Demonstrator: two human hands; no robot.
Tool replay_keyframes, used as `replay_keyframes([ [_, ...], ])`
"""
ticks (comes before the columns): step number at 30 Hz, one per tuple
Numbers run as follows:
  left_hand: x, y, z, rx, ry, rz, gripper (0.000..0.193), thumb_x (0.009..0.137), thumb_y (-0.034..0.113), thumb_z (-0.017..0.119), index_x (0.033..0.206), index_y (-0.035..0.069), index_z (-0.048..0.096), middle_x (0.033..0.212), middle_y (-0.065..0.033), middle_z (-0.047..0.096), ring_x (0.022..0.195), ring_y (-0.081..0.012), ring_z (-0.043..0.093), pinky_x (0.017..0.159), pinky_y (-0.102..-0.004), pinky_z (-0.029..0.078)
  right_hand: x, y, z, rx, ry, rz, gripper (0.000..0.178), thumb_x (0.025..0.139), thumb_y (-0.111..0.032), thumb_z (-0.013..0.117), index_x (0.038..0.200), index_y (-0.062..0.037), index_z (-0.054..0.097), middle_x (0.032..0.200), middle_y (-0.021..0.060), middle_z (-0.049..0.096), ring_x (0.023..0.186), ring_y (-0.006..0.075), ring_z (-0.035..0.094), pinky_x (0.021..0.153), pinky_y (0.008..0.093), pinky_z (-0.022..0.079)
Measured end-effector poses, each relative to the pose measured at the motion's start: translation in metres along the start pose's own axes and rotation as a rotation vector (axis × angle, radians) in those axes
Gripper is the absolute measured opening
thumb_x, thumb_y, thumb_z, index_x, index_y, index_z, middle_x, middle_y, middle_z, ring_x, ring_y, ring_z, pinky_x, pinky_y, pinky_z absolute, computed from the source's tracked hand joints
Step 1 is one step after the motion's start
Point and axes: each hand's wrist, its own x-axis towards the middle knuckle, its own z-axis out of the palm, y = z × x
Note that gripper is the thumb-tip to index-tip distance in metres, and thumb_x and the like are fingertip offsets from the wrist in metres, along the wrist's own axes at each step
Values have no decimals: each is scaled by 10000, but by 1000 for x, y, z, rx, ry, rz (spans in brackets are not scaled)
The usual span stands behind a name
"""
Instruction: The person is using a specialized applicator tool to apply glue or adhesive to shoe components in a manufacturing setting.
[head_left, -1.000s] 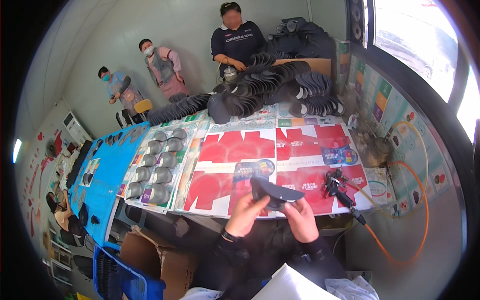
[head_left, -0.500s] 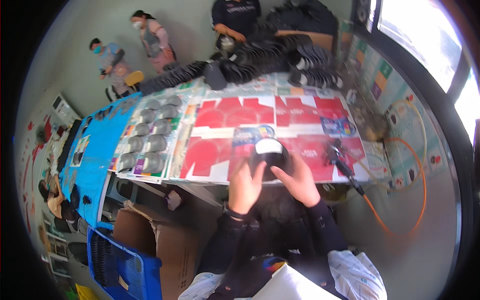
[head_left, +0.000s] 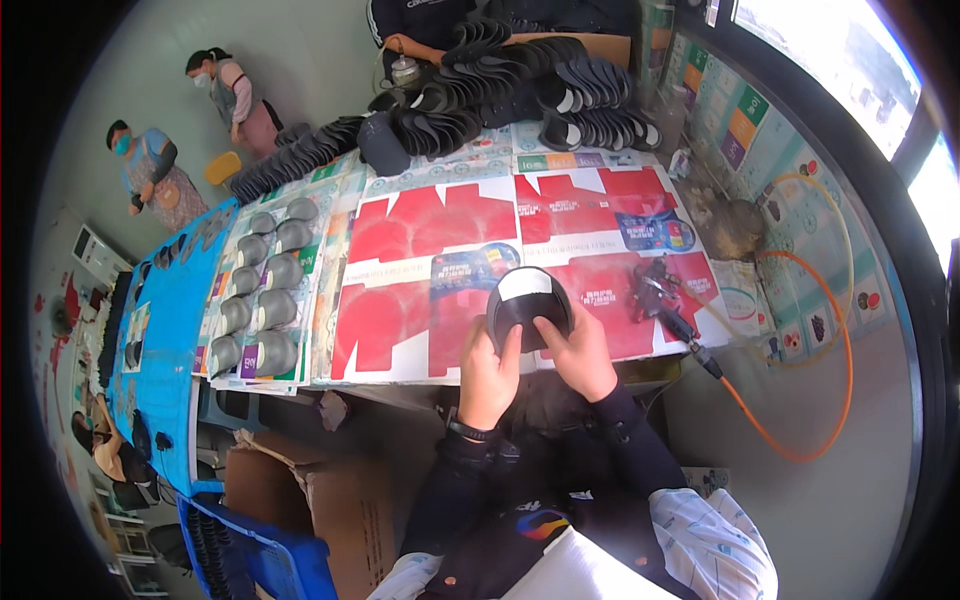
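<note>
Over the near edge of the table I hold a black, rounded, cupped piece point(head_left: 528, 318) with a white patch at its far end. Its exact kind does not show. My left hand point(head_left: 490, 378) is closed on its left side and my right hand point(head_left: 582, 362) on its right, both thumbs pressed on its near part. Beneath and beyond it lie red-and-white printed sheets point(head_left: 420, 225). To the right of my hands, a spray gun point(head_left: 664, 298) on an orange hose point(head_left: 790, 455) rests on the sheets, held by nobody.
Grey rounded pieces point(head_left: 280, 308) lie in rows at the left. Stacks of black curved pieces point(head_left: 490, 75) line the far edge. Below left are a cardboard box point(head_left: 350, 515) and a blue crate point(head_left: 275, 550). Several people are beyond the table and at the far left. A window point(head_left: 820, 70) is at right.
My view has shifted, so the table and people sit further left and higher. The cupped piece is tilted up more, with its inner side towards me; both hands still grip it.
</note>
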Motion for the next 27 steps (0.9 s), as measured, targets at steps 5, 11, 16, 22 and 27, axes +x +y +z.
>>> replay_keyframes([
  [5,9,3,6,66,15,110,199,1011,114,652,1125,-48,636,995,-218,643,908,-407,652,779,-451,513,6,3,7,-48,121,-17,340,942,1,686,1279,29,649,1068,195,761,1000,247,753,850,352,570],
  [11,12,-2,16,135,41,106,197,1015,123,643,1118,-44,630,967,-234,629,895,-440,635,768,-467,507,11,7,8,-47,205,-24,408,940,-24,707,1335,29,620,1046,174,767,995,271,758,850,365,576],
  [16,20,-18,2,237,76,29,268,1012,203,668,1077,-51,613,884,-255,642,799,-463,637,692,-489,499,16,-1,-43,-353,-96,-34,496,919,-150,777,1352,17,603,1230,228,701,1126,361,693,957,439,540],
  [22,39,-63,-55,59,73,-305,389,1027,301,680,904,-68,681,737,-155,717,634,-213,680,602,-372,505,21,5,-158,-846,15,-167,590,828,-99,813,1361,-6,581,1269,227,629,1227,438,561,1047,480,470],
  [27,43,-77,-61,-191,55,-386,341,1032,275,681,975,-60,702,781,-56,718,709,-90,632,644,-312,505,17,20,-189,-913,59,-8,566,814,-50,795,1340,-16,588,1295,205,602,1244,435,531,1054,478,456],
])
